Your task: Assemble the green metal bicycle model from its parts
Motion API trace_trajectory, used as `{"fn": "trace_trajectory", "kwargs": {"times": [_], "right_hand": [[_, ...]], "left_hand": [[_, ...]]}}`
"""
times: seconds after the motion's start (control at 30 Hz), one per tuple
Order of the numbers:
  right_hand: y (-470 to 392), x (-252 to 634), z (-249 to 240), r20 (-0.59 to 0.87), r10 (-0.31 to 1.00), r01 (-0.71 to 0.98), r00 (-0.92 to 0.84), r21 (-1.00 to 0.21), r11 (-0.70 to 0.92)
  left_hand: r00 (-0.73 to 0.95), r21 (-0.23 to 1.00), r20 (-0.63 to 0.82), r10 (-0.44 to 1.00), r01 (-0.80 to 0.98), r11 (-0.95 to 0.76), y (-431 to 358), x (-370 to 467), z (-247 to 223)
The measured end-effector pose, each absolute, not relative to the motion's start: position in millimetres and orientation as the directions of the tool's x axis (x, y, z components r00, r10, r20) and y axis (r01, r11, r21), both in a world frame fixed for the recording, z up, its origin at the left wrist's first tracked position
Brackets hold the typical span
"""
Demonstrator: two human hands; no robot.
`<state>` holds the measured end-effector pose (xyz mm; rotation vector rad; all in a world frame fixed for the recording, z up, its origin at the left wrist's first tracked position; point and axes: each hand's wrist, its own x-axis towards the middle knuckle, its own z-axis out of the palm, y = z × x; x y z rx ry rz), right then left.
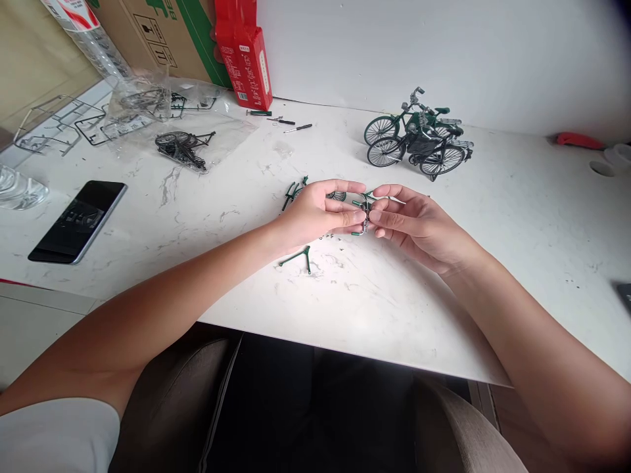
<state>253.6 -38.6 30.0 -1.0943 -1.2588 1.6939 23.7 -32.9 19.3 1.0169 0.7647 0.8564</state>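
Observation:
Between my two hands is a tiny model bicycle handlebar (365, 226), silvery with green grips. My left hand (323, 207) pinches it from the left between thumb and fingers. From the other side, my right hand (414, 220) has its thumb and fingertips closed on the same piece. Fingertips cover the spot where they meet. Green bicycle parts (294, 190) lie on the table behind my left hand, partly hidden by it. A green forked frame piece (298, 257) rests just in front of my left wrist, with several tiny bits near it.
Two assembled model bicycles (417, 141) stand at the back right. Small screwdrivers (298, 128) lie near a red box (251, 69). Plastic bags (180, 144) with black parts, sprue frames (49, 125), a phone (77, 222) and a clear bottle (20, 188) occupy the left side.

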Motion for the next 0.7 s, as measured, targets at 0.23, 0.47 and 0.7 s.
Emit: {"fn": "trace_trajectory", "kwargs": {"times": [0.23, 0.47, 0.7], "right_hand": [[-38.2, 253.2, 34.4, -0.199, 0.92, -0.042, -0.337, -0.973, -0.226], [-30.4, 270.0, 42.5, 0.24, 0.969, 0.529, -0.067, -0.815, 0.238], [-8.3, 314.6, 49.2, 0.358, 0.882, 0.831, -0.307, -0.35, 0.431]], "left_hand": [[0.464, 0.924, -0.147, 0.874, -0.251, 0.288, -33.4, 23.9, 20.7], [0.485, 0.896, -0.172, 0.857, -0.284, 0.341, -35.9, 23.8, 23.8], [0.475, 0.89, -0.21, 0.854, -0.269, 0.369, -36.5, 24.1, 24.2]]}}
